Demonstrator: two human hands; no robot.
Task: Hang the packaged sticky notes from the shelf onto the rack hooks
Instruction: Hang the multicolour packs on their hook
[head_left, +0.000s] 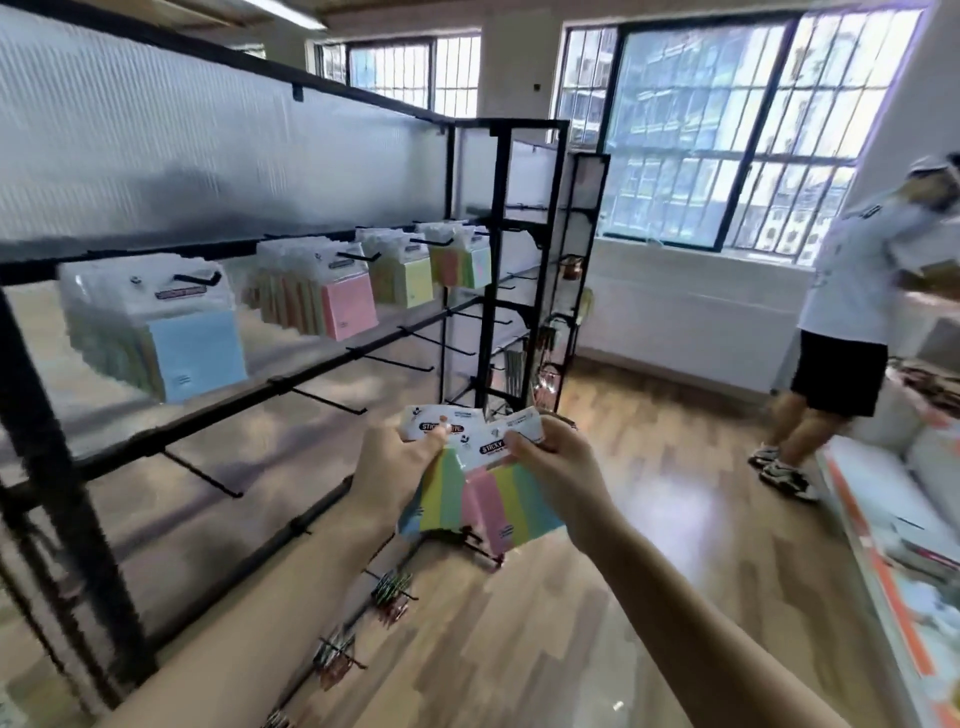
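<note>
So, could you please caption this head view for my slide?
Left hand and right hand each hold a sticky-note pack before a rack with four filled hooks.

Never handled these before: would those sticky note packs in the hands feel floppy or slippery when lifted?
Probably light: each sticky note pack hangs from a finger pinch at its header card. The left hand and right hand grip only the tops. The glossy wrap looks slippery, and the packs fan apart, so they may slide.

Rack smeared by blur, shelf cut off at right edge.
</note>
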